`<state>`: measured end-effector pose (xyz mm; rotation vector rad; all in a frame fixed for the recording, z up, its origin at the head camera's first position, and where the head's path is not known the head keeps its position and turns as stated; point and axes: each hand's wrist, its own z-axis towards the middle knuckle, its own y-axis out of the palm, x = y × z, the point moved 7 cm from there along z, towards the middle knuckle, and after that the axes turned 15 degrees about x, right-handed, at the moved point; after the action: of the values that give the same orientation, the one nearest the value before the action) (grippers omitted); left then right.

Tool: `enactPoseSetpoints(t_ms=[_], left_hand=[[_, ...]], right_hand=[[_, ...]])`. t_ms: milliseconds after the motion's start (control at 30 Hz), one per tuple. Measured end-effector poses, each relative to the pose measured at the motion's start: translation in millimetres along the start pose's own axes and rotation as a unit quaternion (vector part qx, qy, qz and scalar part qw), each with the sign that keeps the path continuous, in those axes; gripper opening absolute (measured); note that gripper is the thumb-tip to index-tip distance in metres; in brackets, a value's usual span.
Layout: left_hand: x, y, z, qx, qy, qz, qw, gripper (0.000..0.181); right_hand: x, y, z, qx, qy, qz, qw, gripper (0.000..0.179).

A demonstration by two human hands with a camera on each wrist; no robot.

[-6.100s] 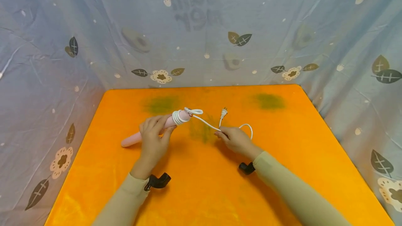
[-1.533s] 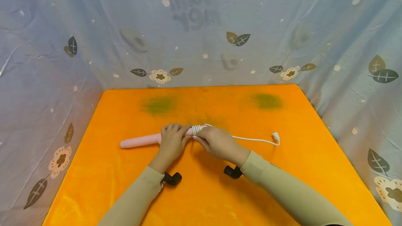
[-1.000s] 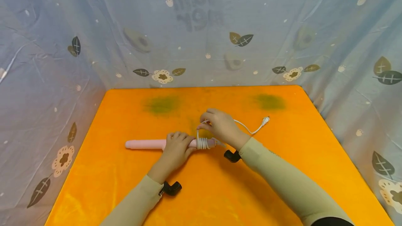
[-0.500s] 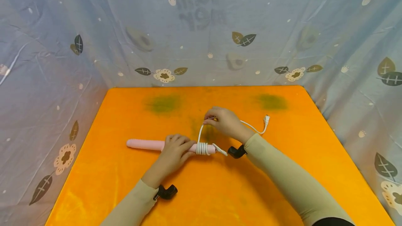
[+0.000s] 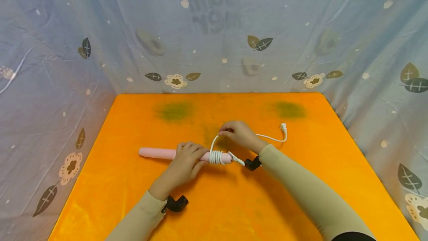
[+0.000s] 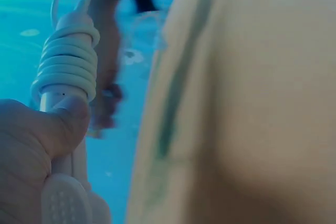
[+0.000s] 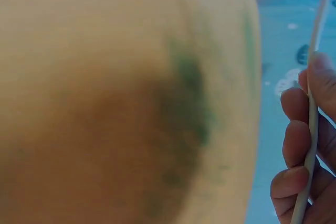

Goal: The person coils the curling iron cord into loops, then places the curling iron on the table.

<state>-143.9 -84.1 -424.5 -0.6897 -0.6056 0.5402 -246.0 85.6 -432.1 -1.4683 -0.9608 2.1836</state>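
Note:
In the head view, a pink curling iron (image 5: 157, 153) lies crosswise over the orange table, its barrel pointing left. My left hand (image 5: 185, 163) grips it around the middle; the left wrist view shows the thumb on the handle, near a dotted clamp lever (image 6: 65, 200). Several turns of white cord (image 5: 216, 157) wrap the handle just right of that hand. From the coils the cord rises to my right hand (image 5: 241, 135), which pinches it above and behind the handle. In the right wrist view, curled fingers (image 7: 296, 142) hold the cord. Its plug (image 5: 283, 126) lies farther right.
An orange cloth-covered table (image 5: 220, 203) with greenish patches fills the work area. Patterned blue-grey curtains (image 5: 214, 47) close in the back and both sides. A black camera mount (image 5: 177, 203) sticks out from the left wrist, and another (image 5: 252, 163) from the right.
Earlier the iron was tilted and the right hand held the cord off to the right. Now the iron lies flatter, with more cord around the handle. Over the last half second the right hand dipped slightly.

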Motion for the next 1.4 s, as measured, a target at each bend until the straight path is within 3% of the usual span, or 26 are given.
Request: enactPoseSetpoints(t_ms=[133, 333, 567, 767, 900, 1233, 1400], left_hand=[[-3.6, -11.9, 11.8, 0.035, -0.028, -0.019, 0.9988, 0.031], [-12.5, -19.4, 22.4, 0.071, -0.066, 0.005, 0.9952, 0.034], [-19.6, -12.7, 28.2, 0.082, -0.1, 0.031, 0.9911, 0.033], [-28.5, -5.0, 31.2, 0.084, -0.113, 0.047, 0.989, 0.033], [-35.7, -0.4, 31.1, 0.081, -0.125, 0.053, 0.9875, 0.032], [-51.6, 4.6, 31.2, 0.086, -0.174, 0.079, 0.9779, 0.036], [-54.1, 13.2, 28.3, 0.07, -0.167, 0.093, 0.9791, 0.035]], right_hand=[[4.3, 12.1, -10.8, -0.029, 0.002, -0.01, 0.9995, 0.014], [-9.9, 16.6, -27.2, -0.024, -0.06, -0.036, 0.9973, 0.015], [-15.4, 27.5, -38.2, -0.019, -0.057, 0.008, 0.9981, 0.02], [-26.6, 29.1, -46.4, -0.038, -0.034, 0.006, 0.9987, 0.017], [-41.4, 25.4, -50.4, -0.045, -0.042, -0.021, 0.9979, 0.019], [-72.0, 11.1, -60.3, -0.013, -0.096, -0.109, 0.9893, 0.012], [-85.2, 6.2, -62.0, -0.007, -0.131, -0.131, 0.9827, 0.009]])
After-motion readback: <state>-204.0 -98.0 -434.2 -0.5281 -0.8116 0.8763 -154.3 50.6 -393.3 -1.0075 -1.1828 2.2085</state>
